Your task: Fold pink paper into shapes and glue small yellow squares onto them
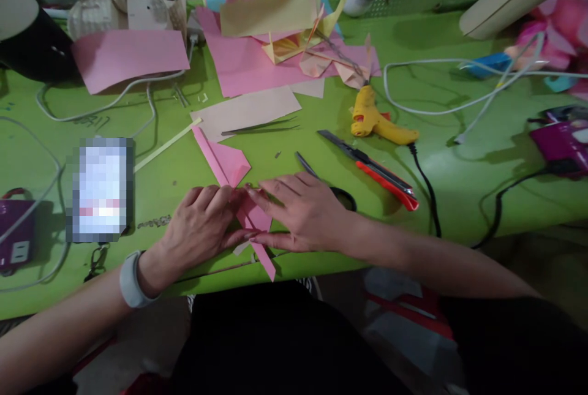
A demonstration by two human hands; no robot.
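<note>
A folded piece of pink paper [222,159] lies slantwise at the front of the green table, a long narrow strip with wider flaps beside it. My left hand [202,220] has its fingers curled round the middle of the paper from the left. My right hand [301,211] touches the paper from the right, fingers partly spread, with its fingertips on the flap and lower edge. Both thumbs meet low on the paper. Behind my right hand lie scissors [307,165], partly covered by it. Tweezers [261,130] rest on a pale paper strip [248,110] further back.
A red cutter [386,184] and a yellow glue gun [381,125] with a black cord lie to the right. Pink sheets [234,70] are stacked behind. A blurred phone [101,190] is at the left. White cables cross both sides of the green table [294,269].
</note>
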